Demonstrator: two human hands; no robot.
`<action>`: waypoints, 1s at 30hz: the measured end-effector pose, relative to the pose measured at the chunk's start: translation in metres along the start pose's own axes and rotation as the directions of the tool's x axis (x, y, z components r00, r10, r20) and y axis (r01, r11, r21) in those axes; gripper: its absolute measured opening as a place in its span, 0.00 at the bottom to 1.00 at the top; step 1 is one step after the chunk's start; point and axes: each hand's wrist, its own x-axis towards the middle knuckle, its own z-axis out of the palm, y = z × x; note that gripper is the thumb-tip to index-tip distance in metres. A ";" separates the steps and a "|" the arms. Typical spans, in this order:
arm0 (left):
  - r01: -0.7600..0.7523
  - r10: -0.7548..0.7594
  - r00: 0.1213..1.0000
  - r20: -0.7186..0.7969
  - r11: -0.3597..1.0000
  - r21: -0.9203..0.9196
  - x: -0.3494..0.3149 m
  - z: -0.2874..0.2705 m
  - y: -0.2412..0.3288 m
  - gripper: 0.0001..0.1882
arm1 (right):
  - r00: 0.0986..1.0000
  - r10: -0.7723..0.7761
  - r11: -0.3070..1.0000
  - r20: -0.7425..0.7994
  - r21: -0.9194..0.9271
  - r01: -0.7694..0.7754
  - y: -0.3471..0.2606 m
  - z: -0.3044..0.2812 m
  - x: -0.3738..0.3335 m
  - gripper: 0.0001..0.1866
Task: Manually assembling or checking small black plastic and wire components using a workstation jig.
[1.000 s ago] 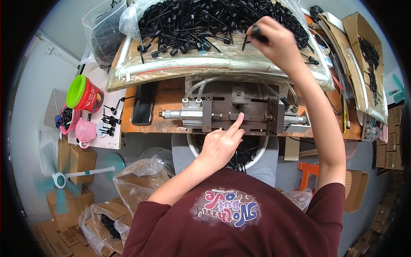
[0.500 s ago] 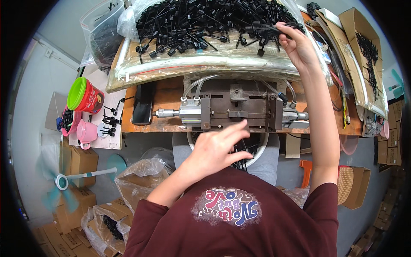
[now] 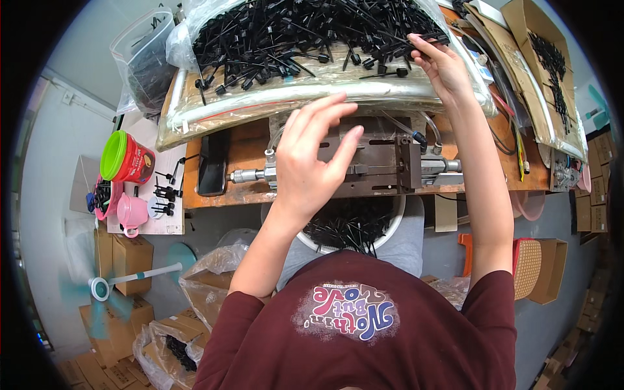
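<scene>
At the right-hand end of the heap of black stemmed parts (image 3: 286, 42), the right hand (image 3: 444, 68) reaches in with its fingers bent and gathered. Dark stems lie right at its thumb and forefinger, overlapping them in view, but black merges with black there — I cannot tell whether a piece is pinched or only touched. One loose part (image 3: 392, 73) lies apart from the heap, just left of that hand, on the tray (image 3: 286, 104) with its thick, plastic-wrapped pale rim.

Over the metal fixture (image 3: 383, 148), the left hand (image 3: 311, 156) is spread, thumb well away from the fingers, with nothing visible between them. Its fingertips overlap the tray's near rim in view; whether they touch it I cannot tell. The hand hides the fixture's left portion, while a small dark block (image 3: 356, 169) shows just right of and below the thumb.

Below the table edge, a white tub (image 3: 398, 229) between the person's legs holds more black parts, well apart from both hands. To the left — a dark phone (image 3: 211, 166) on the wooden table (image 3: 246, 138).
</scene>
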 end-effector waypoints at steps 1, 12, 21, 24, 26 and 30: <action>-0.003 0.002 1.000 -0.025 1.000 -0.021 0.004 0.003 -0.003 0.16 | 1.000 -0.001 0.999 0.012 0.044 0.001 -0.001 0.000 -0.001 0.08; 0.340 -0.285 0.933 0.219 0.897 -0.282 0.066 0.040 -0.044 0.34 | 0.976 0.027 0.990 0.214 0.132 -0.057 -0.008 0.047 -0.052 0.08; 0.298 -0.217 0.913 0.346 0.933 -0.201 0.075 0.040 -0.049 0.20 | 0.979 0.119 0.989 0.166 0.071 -0.132 0.011 0.032 -0.038 0.11; 0.346 -0.254 0.905 0.341 0.906 -0.243 0.064 0.028 -0.042 0.18 | 0.984 0.100 0.991 0.145 0.071 -0.111 0.001 0.028 -0.053 0.12; 0.455 -0.323 0.869 0.374 0.817 -0.354 0.058 0.020 -0.040 0.16 | 0.994 0.055 0.991 0.090 0.113 -0.065 0.003 0.022 -0.058 0.12; 0.621 -0.445 0.784 0.433 0.552 -0.557 0.048 0.007 -0.024 0.11 | 0.994 -0.055 0.989 -0.090 0.133 0.067 0.003 0.015 -0.075 0.11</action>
